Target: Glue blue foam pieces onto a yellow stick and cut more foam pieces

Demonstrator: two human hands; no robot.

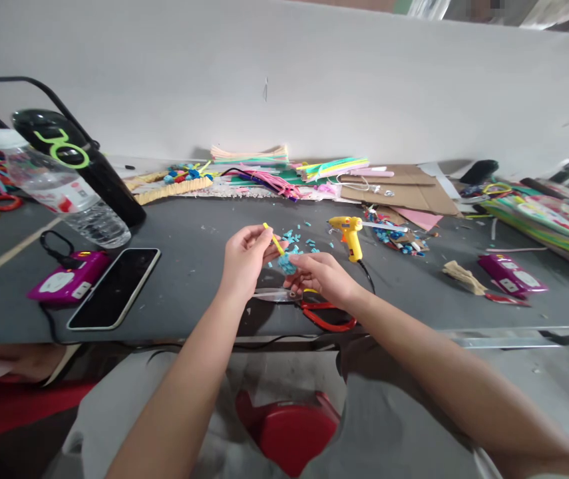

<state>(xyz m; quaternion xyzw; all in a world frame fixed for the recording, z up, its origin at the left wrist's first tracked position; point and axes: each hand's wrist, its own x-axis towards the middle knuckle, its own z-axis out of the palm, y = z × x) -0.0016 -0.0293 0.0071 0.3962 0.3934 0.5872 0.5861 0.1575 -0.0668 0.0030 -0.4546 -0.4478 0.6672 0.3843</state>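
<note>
A slim yellow stick [274, 238] is pinched between the thumb and fingers of my left hand [247, 258], slanting down toward a light-blue cluster of small pieces [287, 263]. My right hand [328, 278] grips that cluster with closed fingertips. Whether stick and cluster are joined I cannot tell. Loose blue snippets [291, 237] lie scattered on the table just beyond my hands. Scissors with red handles [329, 324] rest beneath my right hand, partly covered by it. Behind that hand a yellow glue gun [351, 238] lies on the tabletop, a clear glue stick in its back.
On the left are a phone [114, 289], a purple power adapter [72, 278], a water bottle [69, 193] and a black flask [99, 169]. Bundles of pipe cleaners [334, 168] and cardboard [404, 189] line the wall. Another purple adapter [511, 274] is at right.
</note>
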